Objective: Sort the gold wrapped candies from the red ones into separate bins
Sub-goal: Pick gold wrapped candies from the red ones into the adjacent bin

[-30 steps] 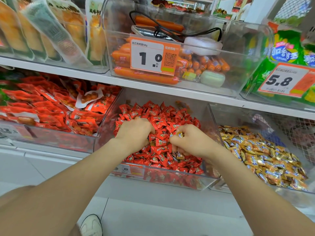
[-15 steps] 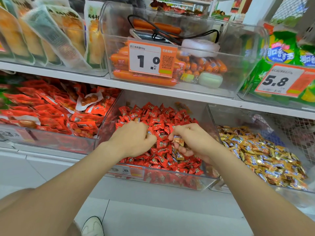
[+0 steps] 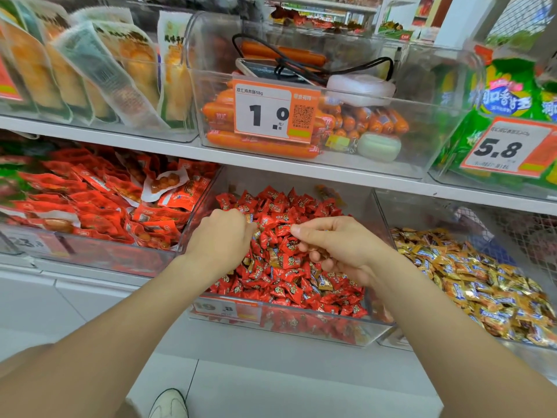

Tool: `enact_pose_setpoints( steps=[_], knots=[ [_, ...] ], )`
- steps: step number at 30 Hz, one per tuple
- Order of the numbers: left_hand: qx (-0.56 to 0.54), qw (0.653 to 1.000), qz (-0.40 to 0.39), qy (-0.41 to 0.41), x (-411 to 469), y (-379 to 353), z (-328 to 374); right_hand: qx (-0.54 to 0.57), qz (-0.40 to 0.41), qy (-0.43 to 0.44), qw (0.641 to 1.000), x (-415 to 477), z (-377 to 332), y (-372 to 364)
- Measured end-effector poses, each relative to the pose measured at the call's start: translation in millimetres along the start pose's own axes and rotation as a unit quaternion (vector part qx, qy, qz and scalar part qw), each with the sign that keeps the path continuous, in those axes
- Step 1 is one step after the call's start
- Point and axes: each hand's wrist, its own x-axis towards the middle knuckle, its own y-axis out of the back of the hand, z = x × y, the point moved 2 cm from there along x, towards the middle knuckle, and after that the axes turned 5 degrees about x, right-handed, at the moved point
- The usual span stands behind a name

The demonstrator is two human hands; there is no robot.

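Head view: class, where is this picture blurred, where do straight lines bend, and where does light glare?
In the head view, the red snack packets at the left edge smear with blur; the shelf edge bows from the wide lens; the gold candies glint and the clear sausage bin shows pale reflections; the red candies look sharp.

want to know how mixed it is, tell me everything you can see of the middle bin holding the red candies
The middle bin is clear hard plastic, open-topped, on the lower shelf level, left of the gold-candy bin. It is heaped with red candies, with a few gold-wrapped candies scattered among them. An orange price label is on its front wall. The left hand and right hand reach into the heap, fingers curled; what they hold is unclear.
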Motion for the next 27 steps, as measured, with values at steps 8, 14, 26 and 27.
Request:
enact_pose_setpoints(
  steps=[8, 14, 26, 27],
  knots=[
    [0.041, 0.999, -0.016, -0.01, 17, -10, 6, 0.098, 0.045, -0.048, 0.993, 11, -3, -1],
    [0.05, 0.998, -0.034, -0.01, 24, -10, 5, 0.023, 0.022, 0.009, 0.999, 10, -5, 5],
    [0.002, 0.999, 0.017, -0.029, 10, -5, 5, -0.458, 0.011, 0.135, 0.878, -1, -3, 34],
    [0.014, 0.999, 0.011, -0.041, 10, -7, 7, -0.502, -0.028, 0.12, 0.856, -3, 1, 33]
  ],
)
